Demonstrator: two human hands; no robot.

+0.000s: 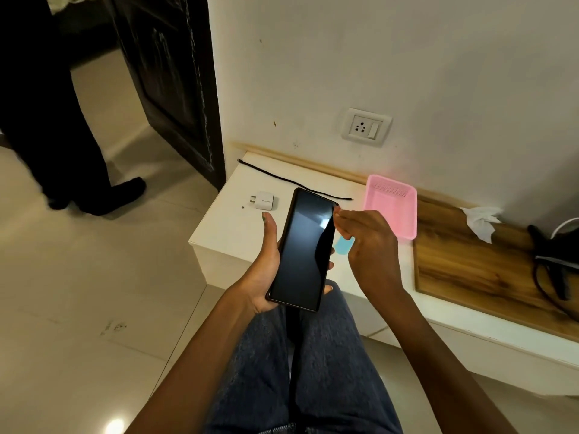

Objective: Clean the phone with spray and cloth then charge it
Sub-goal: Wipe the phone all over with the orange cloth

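My left hand (264, 270) holds a black phone (302, 249) from below, its dark screen facing up, over my lap in front of the white ledge (225, 227). My right hand (368, 245) hovers at the phone's upper right edge with the fingertips pinched together, and I see nothing in them. A light blue object (343, 245) shows partly behind that hand on the ledge. A white charger plug (263, 200) and a black cable (291, 182) lie on the ledge beyond the phone. A wall socket (366, 127) is above them.
A pink basket (391, 211) stands on the ledge to the right. Further right lie a wooden board (470, 264), a crumpled white tissue (481, 221) and a dark bag (557, 264). A person's dark-clad legs (62, 151) stand at the left by a dark door.
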